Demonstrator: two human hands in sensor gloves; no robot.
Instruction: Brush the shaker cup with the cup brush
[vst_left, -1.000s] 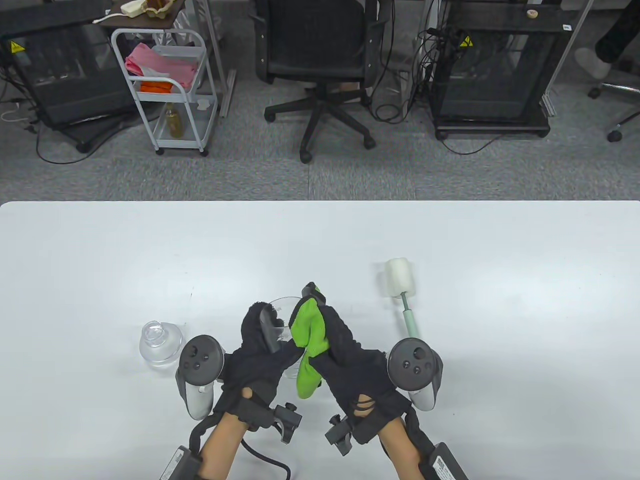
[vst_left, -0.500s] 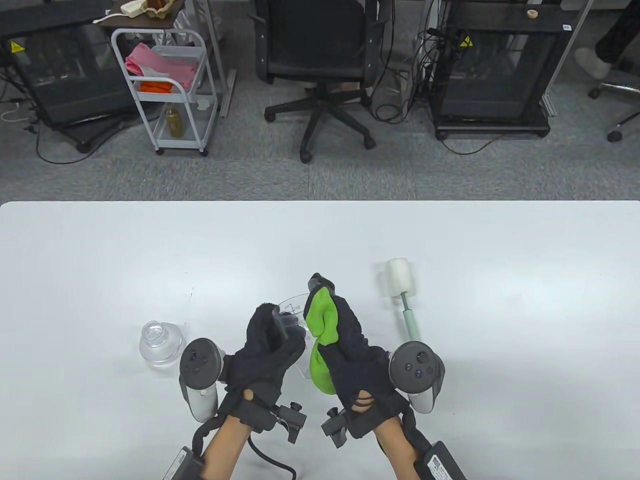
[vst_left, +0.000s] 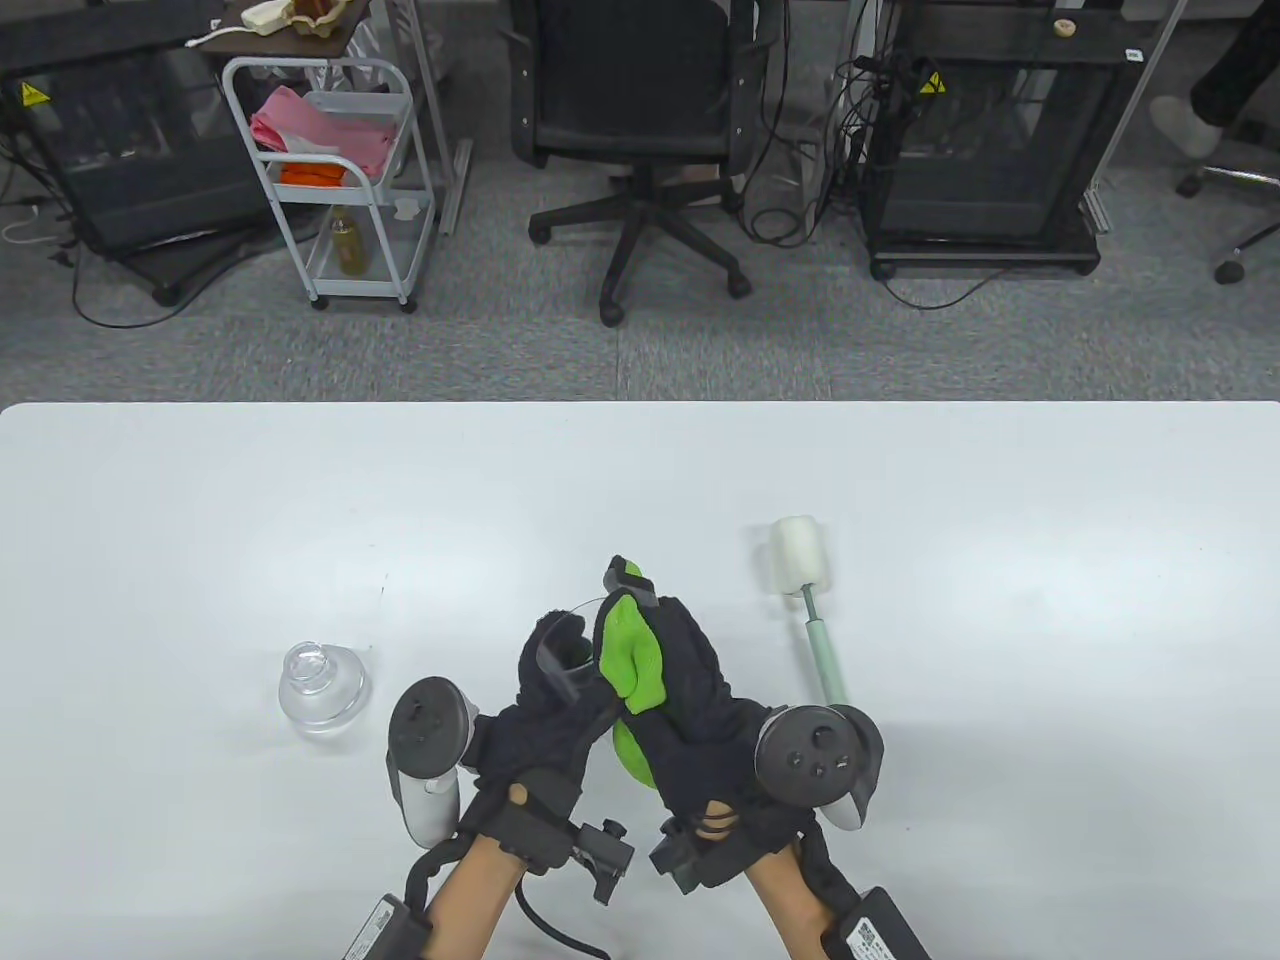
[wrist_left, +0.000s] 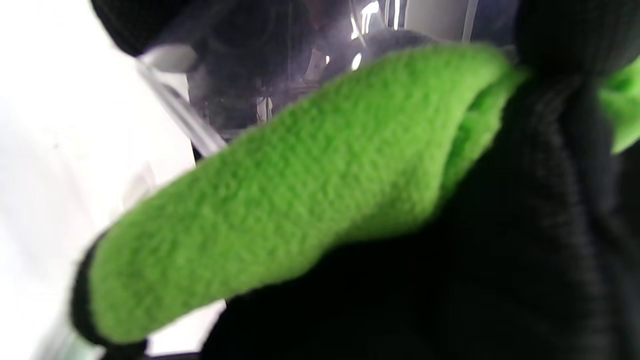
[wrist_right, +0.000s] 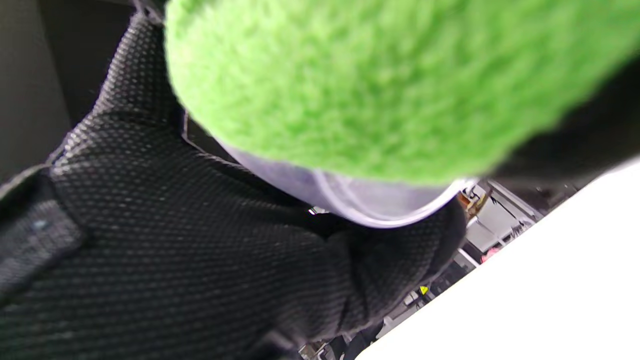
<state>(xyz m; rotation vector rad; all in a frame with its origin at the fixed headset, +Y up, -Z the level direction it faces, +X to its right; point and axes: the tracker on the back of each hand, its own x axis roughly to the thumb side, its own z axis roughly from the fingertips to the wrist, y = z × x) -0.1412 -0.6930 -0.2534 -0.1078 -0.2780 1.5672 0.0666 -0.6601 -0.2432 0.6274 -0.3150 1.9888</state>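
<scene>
My left hand (vst_left: 555, 690) grips the clear shaker cup (vst_left: 585, 612), which is mostly hidden between my two hands near the table's front middle. My right hand (vst_left: 665, 660) holds a green cloth (vst_left: 628, 655) pressed against the cup's right side. The cloth fills the left wrist view (wrist_left: 280, 200) and the right wrist view (wrist_right: 390, 80), with the cup's clear rim (wrist_right: 380, 212) under it. The cup brush (vst_left: 808, 595), with a white sponge head and pale green handle, lies on the table to the right of my hands, untouched.
The clear domed lid (vst_left: 320, 685) sits on the white table (vst_left: 200, 520) left of my left hand. Beyond the far edge are an office chair (vst_left: 640, 130), a white cart (vst_left: 330, 180) and black racks.
Both hands have shifted slightly right and closer together with the cup and cloth. The cloth has moved along the cup's side. The brush and lid have not moved.
</scene>
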